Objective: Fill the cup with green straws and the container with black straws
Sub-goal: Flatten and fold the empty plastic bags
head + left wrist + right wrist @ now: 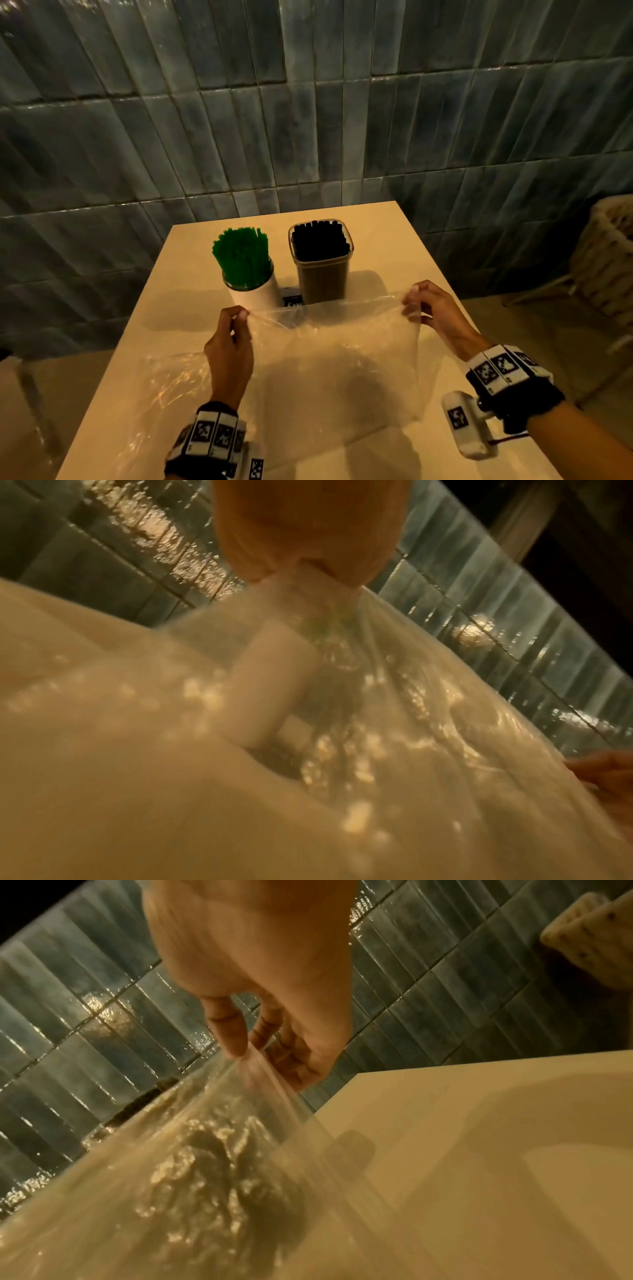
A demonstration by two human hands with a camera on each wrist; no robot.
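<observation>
Both hands, left hand [228, 346] and right hand [433, 310], are pinched on a flimsy, slippery plastic bag [335, 363]; beyond them, cup [255, 294] and container [322, 274] are filled.

what sat on the counter

a pale counter [394, 246] stood against a tiled wall. toward its far end stood a white cup [255, 294] packed with green straws [241, 255], and just right of it a clear container [322, 274] of black straws [320, 240]. a crumpled clear plastic sheet [164, 387] lay on the near part.
</observation>
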